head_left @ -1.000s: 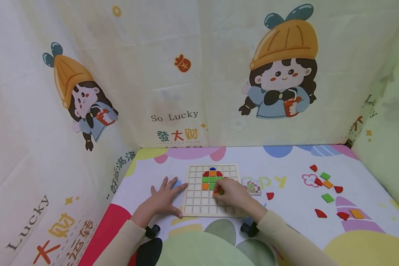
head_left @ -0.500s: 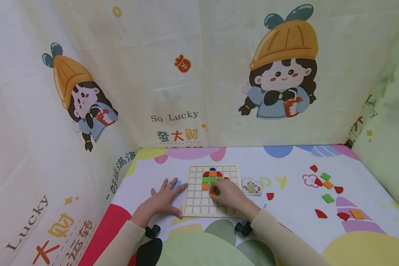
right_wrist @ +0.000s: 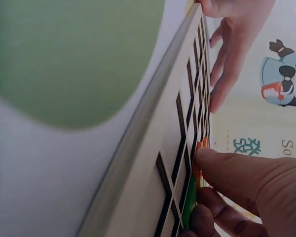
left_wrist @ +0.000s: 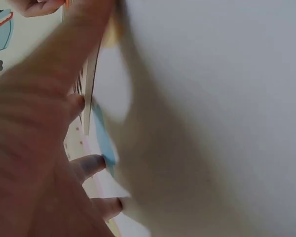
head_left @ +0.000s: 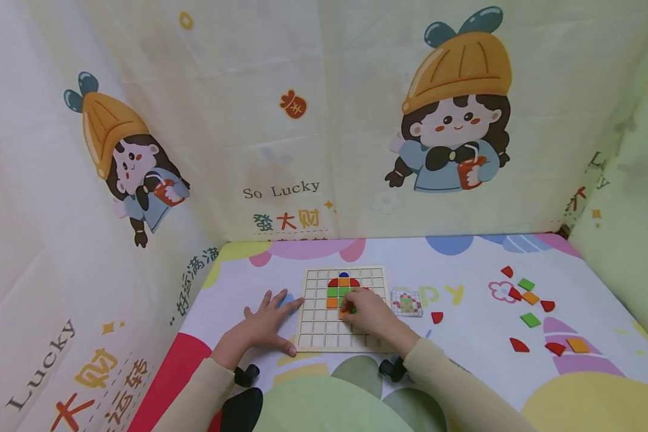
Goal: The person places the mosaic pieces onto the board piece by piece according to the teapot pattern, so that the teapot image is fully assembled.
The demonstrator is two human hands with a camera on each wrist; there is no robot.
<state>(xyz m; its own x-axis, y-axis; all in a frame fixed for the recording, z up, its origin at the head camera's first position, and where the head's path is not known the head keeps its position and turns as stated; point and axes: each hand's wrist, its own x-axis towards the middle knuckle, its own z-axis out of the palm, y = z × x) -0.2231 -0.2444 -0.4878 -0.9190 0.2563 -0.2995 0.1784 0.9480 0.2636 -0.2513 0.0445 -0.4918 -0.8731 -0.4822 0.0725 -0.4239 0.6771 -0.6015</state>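
Note:
A pale wooden grid board lies on the table, with a pattern of blue, red, orange and green tiles in its upper middle cells. My right hand is over the board and pinches an orange square tile at the cells below the pattern. A green tile shows by its curled fingers in the right wrist view. That hand hides part of the pattern's right side. My left hand lies with spread fingers along the board's left edge, index finger and thumb touching it.
Right of the board lies a small printed pattern card, with a red quarter-round tile beside it. Several loose red, green and orange tiles are scattered farther right. A printed cloth backdrop stands behind and beside the table.
My right hand has shifted slightly left over the board with the orange tile, then stayed almost still. The left hand keeps its place. The head view has turned very slightly.

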